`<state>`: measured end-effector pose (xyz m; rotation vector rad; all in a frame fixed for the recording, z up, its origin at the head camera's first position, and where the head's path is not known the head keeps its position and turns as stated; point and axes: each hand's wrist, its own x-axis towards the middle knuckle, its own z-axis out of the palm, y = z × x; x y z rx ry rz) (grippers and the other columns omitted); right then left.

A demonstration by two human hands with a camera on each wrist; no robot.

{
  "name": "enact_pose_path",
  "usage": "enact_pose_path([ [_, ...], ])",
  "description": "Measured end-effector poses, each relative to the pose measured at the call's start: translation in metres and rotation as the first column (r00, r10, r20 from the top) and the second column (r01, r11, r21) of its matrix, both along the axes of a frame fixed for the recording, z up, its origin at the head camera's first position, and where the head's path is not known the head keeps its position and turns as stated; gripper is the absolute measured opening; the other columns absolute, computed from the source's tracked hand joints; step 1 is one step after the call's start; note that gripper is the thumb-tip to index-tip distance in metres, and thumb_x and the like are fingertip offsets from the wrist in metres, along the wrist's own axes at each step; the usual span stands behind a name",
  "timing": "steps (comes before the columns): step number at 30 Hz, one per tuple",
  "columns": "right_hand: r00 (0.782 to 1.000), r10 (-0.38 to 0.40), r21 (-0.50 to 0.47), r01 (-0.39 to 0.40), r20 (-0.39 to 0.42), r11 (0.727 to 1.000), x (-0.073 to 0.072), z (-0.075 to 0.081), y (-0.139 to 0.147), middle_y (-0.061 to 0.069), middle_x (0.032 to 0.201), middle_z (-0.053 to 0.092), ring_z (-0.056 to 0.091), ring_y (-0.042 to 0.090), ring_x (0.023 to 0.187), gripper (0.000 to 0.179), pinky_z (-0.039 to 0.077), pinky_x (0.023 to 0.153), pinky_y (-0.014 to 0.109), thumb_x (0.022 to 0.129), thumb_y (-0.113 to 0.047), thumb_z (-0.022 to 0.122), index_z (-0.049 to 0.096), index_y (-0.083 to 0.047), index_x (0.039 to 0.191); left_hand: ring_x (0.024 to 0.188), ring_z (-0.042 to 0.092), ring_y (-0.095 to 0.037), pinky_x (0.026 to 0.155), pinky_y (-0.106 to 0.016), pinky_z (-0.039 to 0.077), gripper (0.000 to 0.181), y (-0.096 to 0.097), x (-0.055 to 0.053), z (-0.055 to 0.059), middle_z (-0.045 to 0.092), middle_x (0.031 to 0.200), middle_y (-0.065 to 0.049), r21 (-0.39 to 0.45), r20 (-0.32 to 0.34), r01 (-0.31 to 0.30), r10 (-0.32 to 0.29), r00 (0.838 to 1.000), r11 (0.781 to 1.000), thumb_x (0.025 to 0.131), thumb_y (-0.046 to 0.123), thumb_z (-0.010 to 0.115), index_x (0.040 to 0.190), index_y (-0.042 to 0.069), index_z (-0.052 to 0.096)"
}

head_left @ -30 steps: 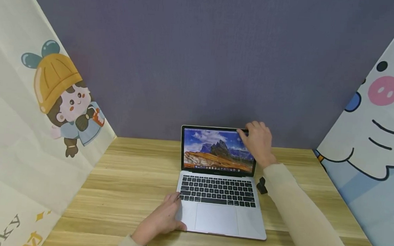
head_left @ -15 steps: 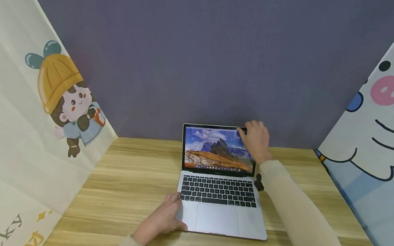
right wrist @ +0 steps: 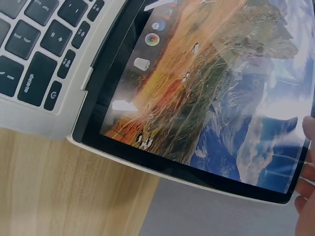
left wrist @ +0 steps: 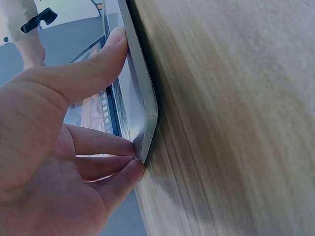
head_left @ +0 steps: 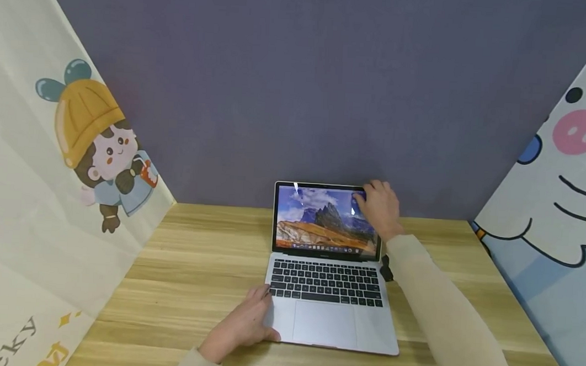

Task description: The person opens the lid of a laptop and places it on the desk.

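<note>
An unfolded silver laptop (head_left: 325, 323) with black keys and a lit mountain picture on its screen (head_left: 321, 220) lies on the wooden table. My left hand (head_left: 246, 319) holds the front left corner of its base. In the left wrist view the thumb (left wrist: 93, 73) lies along one edge, while the fingertips (left wrist: 135, 164) meet the other side of the corner. Up at the lid's top right corner, my right hand (head_left: 382, 210) pinches the lid, thumb on the screen side and fingers behind. Only part of that hand shows in the right wrist view, at the lid's edge.
The wooden table (head_left: 183, 277) runs back to a dark grey-purple partition (head_left: 297, 95) close behind the lid. White printed panels with cartoon figures stand at the left (head_left: 6, 151) and right (head_left: 564, 230). A small black device (head_left: 387, 269) sits at the right sleeve.
My right hand has tilted the lid slightly, and its top edge now sits a little higher in the head view. The left hand keeps its place at the base corner.
</note>
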<state>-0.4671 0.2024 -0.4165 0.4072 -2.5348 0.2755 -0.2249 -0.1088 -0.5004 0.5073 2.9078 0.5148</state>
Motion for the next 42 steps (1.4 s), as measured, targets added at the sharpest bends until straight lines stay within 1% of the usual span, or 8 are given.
enact_pose_path([
  [3,0.998,0.002,0.054,-0.006,0.066,0.999,0.001,0.000,0.002,0.025,0.130,0.059,0.055,0.040,0.118,0.047,0.047,0.103,0.053,0.097,-0.031,0.070,0.065,0.007,0.126,0.138,0.039,-0.042,0.115,-0.049,0.038,0.096,0.000,-0.001,0.000,0.041,0.151,-0.029,0.011,0.005,-0.007,0.006,1.000,1.000,0.070,0.047,0.089,0.133,-0.017,0.054],
  [7,0.993,0.030,0.076,-0.039,0.119,0.996,0.003,0.002,0.006,0.025,0.132,0.055,0.053,0.041,0.120,0.051,0.045,0.105,0.055,0.098,-0.030,0.069,0.061,0.006,0.133,0.138,0.039,-0.042,0.115,-0.050,0.038,0.097,0.000,-0.001,-0.002,0.040,0.152,-0.029,0.027,0.016,-0.014,0.014,1.000,1.000,0.069,0.047,0.089,0.133,-0.017,0.055],
  [13,0.992,0.099,0.088,-0.106,0.082,0.990,0.010,0.006,0.010,0.025,0.129,0.055,0.053,0.042,0.116,0.051,0.047,0.099,0.056,0.097,-0.026,0.069,0.060,0.007,0.135,0.139,0.039,-0.043,0.114,-0.051,0.039,0.097,-0.003,-0.001,-0.003,0.040,0.152,-0.029,0.037,0.012,-0.037,0.036,0.999,0.999,0.067,0.046,0.091,0.132,-0.017,0.055],
  [18,0.986,0.138,0.077,-0.145,0.094,0.986,0.018,0.007,0.014,0.025,0.132,0.053,0.050,0.042,0.120,0.053,0.046,0.100,0.056,0.097,-0.025,0.069,0.058,0.007,0.138,0.139,0.039,-0.044,0.114,-0.053,0.039,0.096,-0.004,-0.001,-0.002,0.041,0.152,-0.029,0.054,0.020,-0.050,0.049,0.999,0.997,0.066,0.045,0.091,0.131,-0.016,0.056],
  [21,0.985,0.144,0.062,-0.150,0.092,0.987,0.025,0.006,0.017,0.026,0.133,0.053,0.049,0.043,0.122,0.050,0.045,0.102,0.057,0.098,-0.024,0.068,0.059,0.007,0.136,0.139,0.040,-0.044,0.114,-0.053,0.038,0.094,-0.004,-0.001,-0.001,0.042,0.151,-0.029,0.063,0.026,-0.054,0.052,0.998,0.997,0.067,0.044,0.091,0.131,-0.016,0.057],
  [33,0.989,0.127,0.064,-0.131,0.072,0.989,0.066,-0.007,0.033,0.027,0.123,0.062,0.056,0.045,0.114,0.044,0.047,0.097,0.061,0.097,-0.029,0.069,0.068,0.006,0.123,0.134,0.046,-0.044,0.110,-0.054,0.043,0.076,-0.005,-0.007,-0.003,0.049,0.146,-0.028,0.065,-0.033,-0.056,0.058,0.998,0.996,0.076,0.039,0.087,0.126,-0.013,0.062],
  [38,0.986,0.097,0.100,-0.111,0.138,0.989,0.083,-0.015,0.035,0.028,0.125,0.062,0.057,0.046,0.117,0.050,0.047,0.100,0.061,0.097,-0.037,0.066,0.068,0.006,0.123,0.131,0.050,-0.044,0.109,-0.055,0.044,0.069,-0.007,-0.008,-0.004,0.052,0.143,-0.027,0.076,-0.059,-0.068,0.072,0.996,0.995,0.083,0.039,0.082,0.129,-0.009,0.062],
  [42,0.974,0.073,0.044,-0.084,0.213,0.996,0.096,-0.019,0.036,0.030,0.129,0.061,0.055,0.047,0.121,0.057,0.044,0.104,0.062,0.100,-0.041,0.061,0.065,0.008,0.128,0.130,0.051,-0.044,0.109,-0.057,0.043,0.066,-0.009,-0.009,-0.004,0.053,0.142,-0.027,0.080,-0.073,-0.070,0.076,0.994,0.994,0.087,0.038,0.078,0.130,-0.008,0.062],
])
